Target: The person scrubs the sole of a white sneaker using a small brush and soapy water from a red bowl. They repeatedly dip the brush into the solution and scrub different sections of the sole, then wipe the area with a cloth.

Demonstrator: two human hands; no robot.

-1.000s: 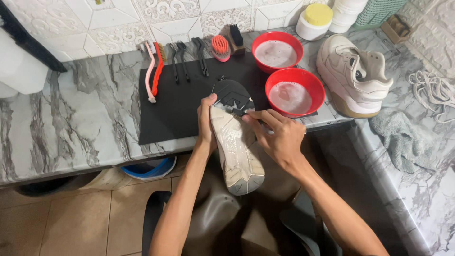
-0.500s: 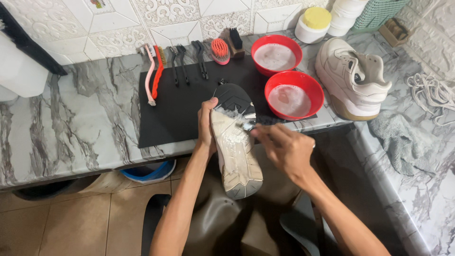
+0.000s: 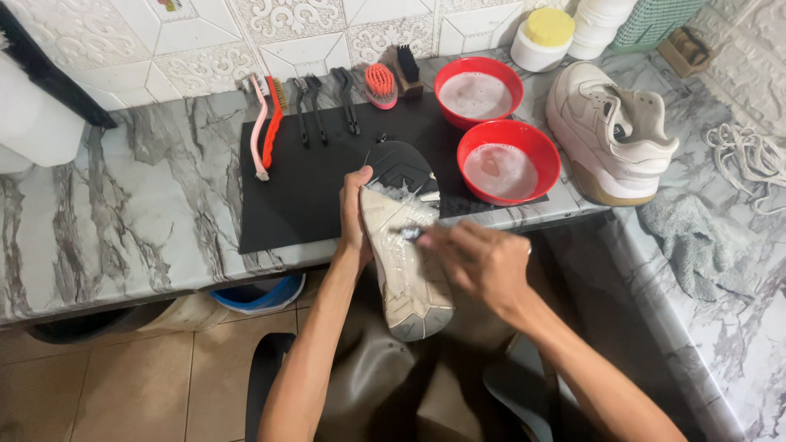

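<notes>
My left hand [image 3: 354, 219] grips the side of a sneaker [image 3: 407, 245] turned sole up, with soapy foam on the pale sole and a black toe part resting on the black mat [image 3: 303, 188]. My right hand [image 3: 479, 262] holds a small brush [image 3: 413, 234] against the middle of the sole; most of the brush is hidden in my fist. Two red bowls of soapy water stand just beyond, one near [image 3: 508, 160] and one farther back [image 3: 478, 90].
Several brushes [image 3: 270, 123] lie along the mat's far edge by the tiled wall. A second white sneaker [image 3: 610, 131] stands upright at right, with a grey cloth [image 3: 696, 237], white laces [image 3: 749, 155] and white jars [image 3: 544, 37] nearby. A blue basin [image 3: 258, 293] sits under the marble counter [image 3: 106, 221].
My right hand has slid with the brush from the toe end down toward the middle of the sole. The left hand and the shoe stay about where they were.
</notes>
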